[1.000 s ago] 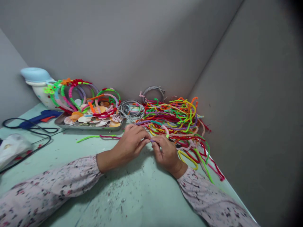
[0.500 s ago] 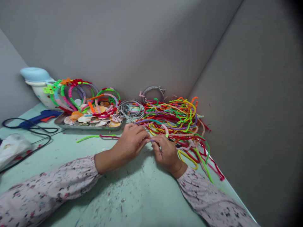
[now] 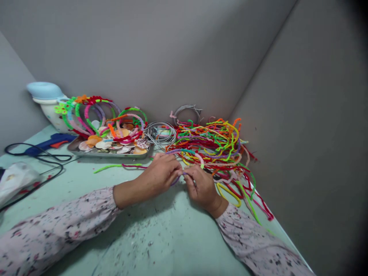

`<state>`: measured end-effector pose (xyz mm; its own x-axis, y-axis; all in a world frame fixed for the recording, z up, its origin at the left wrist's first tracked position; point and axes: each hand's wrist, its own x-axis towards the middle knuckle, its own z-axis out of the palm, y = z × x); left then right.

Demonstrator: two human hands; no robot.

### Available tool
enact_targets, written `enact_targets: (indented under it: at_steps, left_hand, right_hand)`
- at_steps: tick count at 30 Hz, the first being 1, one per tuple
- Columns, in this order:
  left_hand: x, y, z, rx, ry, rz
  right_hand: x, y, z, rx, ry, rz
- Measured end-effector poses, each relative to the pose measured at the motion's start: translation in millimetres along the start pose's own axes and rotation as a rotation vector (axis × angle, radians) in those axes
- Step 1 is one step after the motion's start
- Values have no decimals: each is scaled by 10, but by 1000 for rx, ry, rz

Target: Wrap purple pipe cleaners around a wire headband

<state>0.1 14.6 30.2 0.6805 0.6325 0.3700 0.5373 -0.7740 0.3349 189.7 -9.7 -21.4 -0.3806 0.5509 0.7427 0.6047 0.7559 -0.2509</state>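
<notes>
Both hands meet at the near side of a hoop [image 3: 200,158] wrapped in purple, teal, pink and green pipe cleaner; its far arc shows above my fingers. My left hand [image 3: 163,171] is closed, thumb and fingers pinching a purple pipe cleaner [image 3: 174,181], part of which curves out below them. Opposite it, my right hand [image 3: 202,188] pinches the hoop close to the left fingertips. The fingers hide most of the wrapped spot. Just behind the right hand lies a heap of coloured pipe cleaners [image 3: 212,140].
At the left, a metal tray [image 3: 112,155] of seashells [image 3: 102,145] has finished-looking wrapped hoops [image 3: 87,112] on it. Coils of grey wire [image 3: 161,124] sit beside it. A blue glue gun [image 3: 43,145] with a black cord, a white container [image 3: 51,111] and a white bag [image 3: 21,178] are further left.
A purple strand now shows curving below my left fingers. The two hands stay pinched together in nearly the same place, and the view has shifted slightly.
</notes>
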Motion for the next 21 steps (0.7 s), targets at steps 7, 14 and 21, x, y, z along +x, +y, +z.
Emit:
enact_targets:
  at_steps: [7,14,21]
  left_hand:
    - [6,-10,7,-14,-16,1]
    - [3,-34,32,-49,-15,0]
    - [3,-48,55,-63,-12,4]
  right_hand:
    - [15,-4,-7,-19,-1,-7]
    - [21,-17,-8,-22,8,-17]
    - [12,-5,-5,-24,3,-18]
